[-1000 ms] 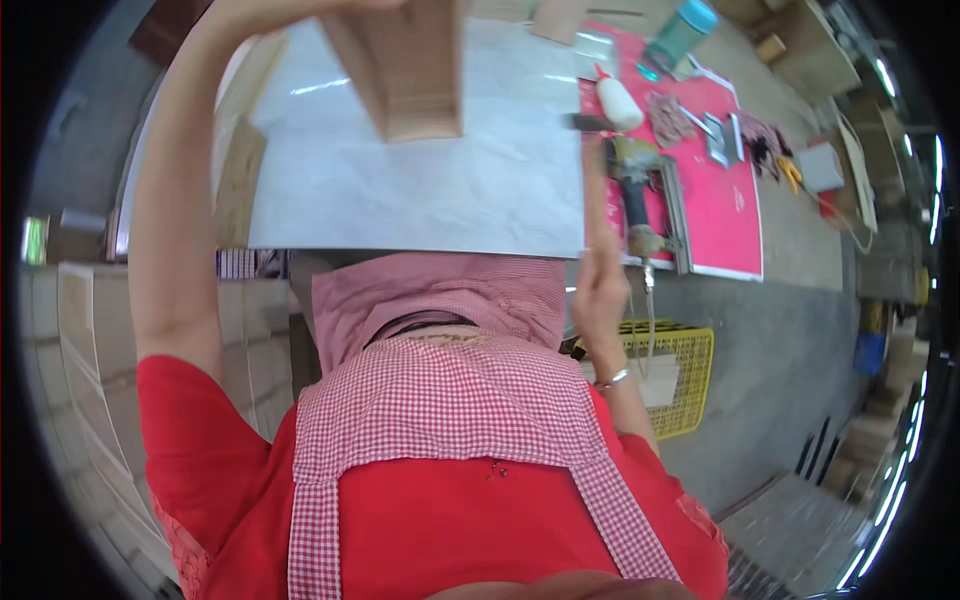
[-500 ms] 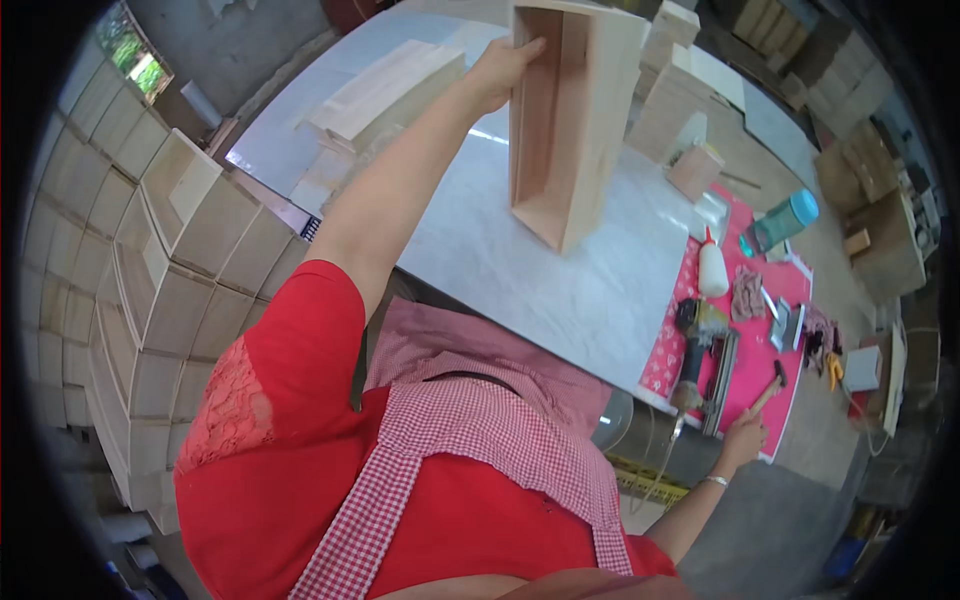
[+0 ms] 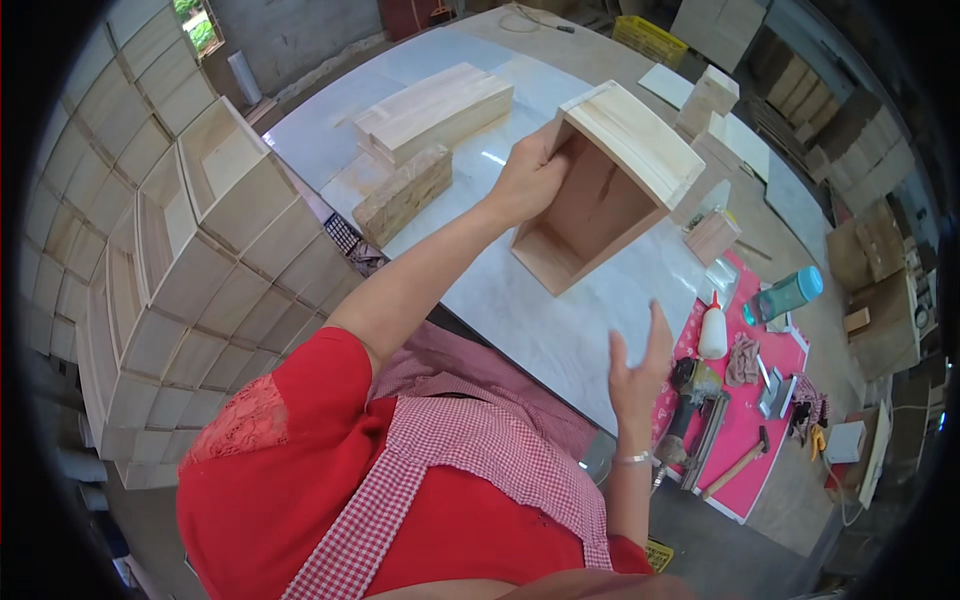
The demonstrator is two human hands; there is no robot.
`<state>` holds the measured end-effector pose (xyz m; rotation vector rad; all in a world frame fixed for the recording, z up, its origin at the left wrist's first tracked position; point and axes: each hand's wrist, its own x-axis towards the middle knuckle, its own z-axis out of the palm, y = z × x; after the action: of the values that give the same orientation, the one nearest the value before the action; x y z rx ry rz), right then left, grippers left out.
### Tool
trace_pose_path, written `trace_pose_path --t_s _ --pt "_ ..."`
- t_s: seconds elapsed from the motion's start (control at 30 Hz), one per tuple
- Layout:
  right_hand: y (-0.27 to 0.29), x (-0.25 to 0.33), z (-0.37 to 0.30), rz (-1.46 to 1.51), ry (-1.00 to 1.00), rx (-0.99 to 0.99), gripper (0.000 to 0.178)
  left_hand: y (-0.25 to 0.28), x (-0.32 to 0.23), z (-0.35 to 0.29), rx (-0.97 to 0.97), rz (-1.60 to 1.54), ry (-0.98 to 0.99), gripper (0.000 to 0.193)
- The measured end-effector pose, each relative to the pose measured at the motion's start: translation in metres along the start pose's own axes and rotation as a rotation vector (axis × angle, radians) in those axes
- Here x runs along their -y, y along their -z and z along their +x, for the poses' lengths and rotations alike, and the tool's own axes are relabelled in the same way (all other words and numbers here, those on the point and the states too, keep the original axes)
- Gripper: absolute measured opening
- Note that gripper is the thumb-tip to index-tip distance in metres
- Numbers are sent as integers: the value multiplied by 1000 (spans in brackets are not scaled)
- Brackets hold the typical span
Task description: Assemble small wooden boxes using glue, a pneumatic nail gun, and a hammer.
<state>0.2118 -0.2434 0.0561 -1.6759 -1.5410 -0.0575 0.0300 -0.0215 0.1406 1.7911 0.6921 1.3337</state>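
My left hand [image 3: 530,175] grips one side wall of a pale wooden drawer box [image 3: 632,140], holding it tilted above the grey-white tabletop [image 3: 470,275]. The box's hollow inside faces me. Its thicker front panel points up and to the right. Below and to the right of the box, my right hand [image 3: 640,365] is raised with thumb and fingers spread, holding nothing. Beside that hand a hammer [image 3: 738,465] lies on a pink sheet [image 3: 735,490], next to a pneumatic nail gun [image 3: 690,420].
Wooden panels [image 3: 435,110] and a rough block [image 3: 405,195] lie at the table's left. A glue bottle [image 3: 713,330], a cloth [image 3: 742,362] and a teal water bottle [image 3: 785,295] stand or lie at the right. Stacked drawer boxes [image 3: 225,270] rise on the left.
My right hand has let go of the hammer, leaving it on the pink sheet, and moved left toward the box. The left hand has turned and tilted the box.
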Motion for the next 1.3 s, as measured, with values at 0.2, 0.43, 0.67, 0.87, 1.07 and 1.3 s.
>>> trace_pose_path --t_s 0.2,0.43,0.67,0.87,1.07,1.3 --pt "-69 19 28 168 100 10 74 3 -20 -17 -94 -157 84 36" --pt "-85 24 52 588 4 40 57 53 -42 -41 -64 -164 141 83" --pt "-51 138 104 977 -58 493 63 103 -60 -139 -286 156 -283 96" --pt "-94 225 143 956 505 675 63 200 -131 -141 -542 -390 -18 81" --pt "-129 306 160 1045 645 752 48 292 -168 -124 -802 -388 45 57" --pt "-185 342 192 1017 752 674 31 332 -157 -87 -965 -353 18 62"
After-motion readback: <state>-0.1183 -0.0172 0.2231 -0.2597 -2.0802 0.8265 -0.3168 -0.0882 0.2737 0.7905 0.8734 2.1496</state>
